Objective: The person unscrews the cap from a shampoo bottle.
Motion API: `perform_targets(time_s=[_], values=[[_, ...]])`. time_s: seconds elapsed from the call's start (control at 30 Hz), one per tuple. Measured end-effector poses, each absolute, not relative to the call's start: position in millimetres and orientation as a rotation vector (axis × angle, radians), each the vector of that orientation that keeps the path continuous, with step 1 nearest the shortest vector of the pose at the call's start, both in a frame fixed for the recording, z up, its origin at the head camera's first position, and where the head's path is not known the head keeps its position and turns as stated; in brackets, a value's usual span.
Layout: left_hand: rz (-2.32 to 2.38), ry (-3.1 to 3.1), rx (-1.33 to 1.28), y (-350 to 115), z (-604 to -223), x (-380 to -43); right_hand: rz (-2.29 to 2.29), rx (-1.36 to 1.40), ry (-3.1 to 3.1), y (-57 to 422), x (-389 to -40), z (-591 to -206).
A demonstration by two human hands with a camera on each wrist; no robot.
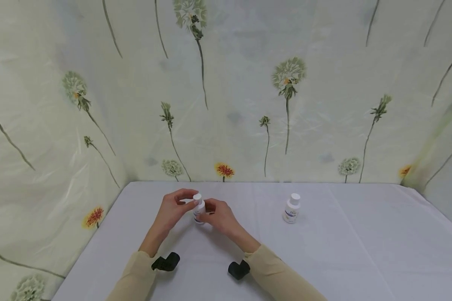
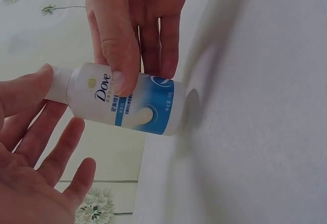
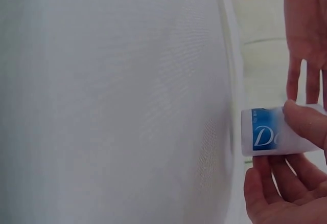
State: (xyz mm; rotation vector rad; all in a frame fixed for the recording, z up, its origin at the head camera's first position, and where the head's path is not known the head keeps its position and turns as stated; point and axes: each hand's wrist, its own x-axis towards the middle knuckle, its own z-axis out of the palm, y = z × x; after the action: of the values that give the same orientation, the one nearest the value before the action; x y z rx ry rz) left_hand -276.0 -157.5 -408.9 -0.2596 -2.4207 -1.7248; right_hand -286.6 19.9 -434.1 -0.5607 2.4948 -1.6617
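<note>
A small white Dove bottle (image 1: 198, 211) with a blue label stands near upright, its base close over the white tablecloth. My left hand (image 1: 172, 210) pinches its white cap (image 2: 60, 84) between thumb and forefinger, and the other fingers of that hand are spread. Around the bottle's body, my right hand (image 1: 223, 215) grips with the thumb over the front label and the fingers behind. Off to the right stands a second small white bottle (image 1: 291, 210) of the same shape, upright with its cap on, apart from both hands.
A white cloth covers the table (image 1: 342, 251). Behind it and at both sides hangs a pale curtain (image 1: 241, 83) printed with dandelions. Black wrist cameras jut inward from the sleeves, one at the left wrist (image 1: 166, 262) and another at the right (image 1: 239, 270).
</note>
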Motion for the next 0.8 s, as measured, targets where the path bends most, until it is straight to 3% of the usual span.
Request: perform_targets(time_s=[0.43, 0.67, 0.8], values=[[-1.797, -2.412, -0.302, -149, -405, -268, -1.648, -0.573, 2.487, 33, -276, -431], [-1.804, -2.430, -0.311, -139, -372, -243, -1.650, -0.575, 2.489, 39, -273, -429], [-1.786, -2.433, -0.314, -135, -371, -242, -1.623, -0.578, 2.510, 43, -270, -428]])
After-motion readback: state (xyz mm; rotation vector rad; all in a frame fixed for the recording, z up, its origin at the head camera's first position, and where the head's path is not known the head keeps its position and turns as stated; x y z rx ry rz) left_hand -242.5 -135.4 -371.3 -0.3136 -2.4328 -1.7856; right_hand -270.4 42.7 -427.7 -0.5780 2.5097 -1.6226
